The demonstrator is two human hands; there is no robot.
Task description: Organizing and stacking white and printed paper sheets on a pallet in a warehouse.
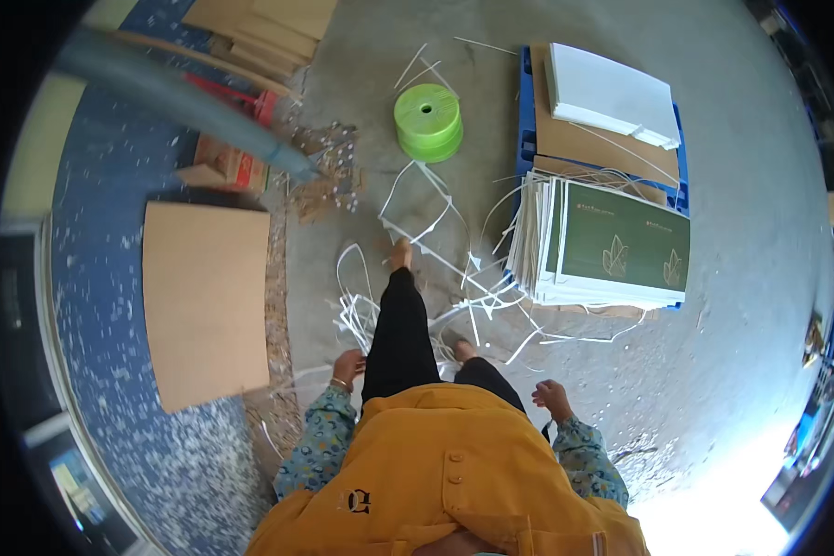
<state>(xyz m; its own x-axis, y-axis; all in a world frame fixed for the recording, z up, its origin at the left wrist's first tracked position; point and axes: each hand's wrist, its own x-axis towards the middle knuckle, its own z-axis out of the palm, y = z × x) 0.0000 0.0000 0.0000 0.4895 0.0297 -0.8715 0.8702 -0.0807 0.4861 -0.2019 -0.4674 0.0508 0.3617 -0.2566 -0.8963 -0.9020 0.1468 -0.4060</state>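
Observation:
My left hand [347, 368] hangs beside my left thigh, its fingers loosely apart and nothing visible in them. A tangle of white plastic strips [354, 315] lies on the floor just ahead of it. At my other side my right hand [553, 399] hangs by my hip, the fingers slightly bent, with no object seen in them. Ahead and to the right of that hand stands a stack of dark green printed sheets [612, 236] on a blue pallet [525, 107]. More white strips trail between my feet and the stack.
A bright green spool [428, 125] stands on the floor ahead. Behind the green stack, white sheets [612, 88] share the pallet. To the left are a flat cardboard sheet [206, 306], a grey post [195, 104], a cardboard box [230, 165] and scattered debris [324, 167].

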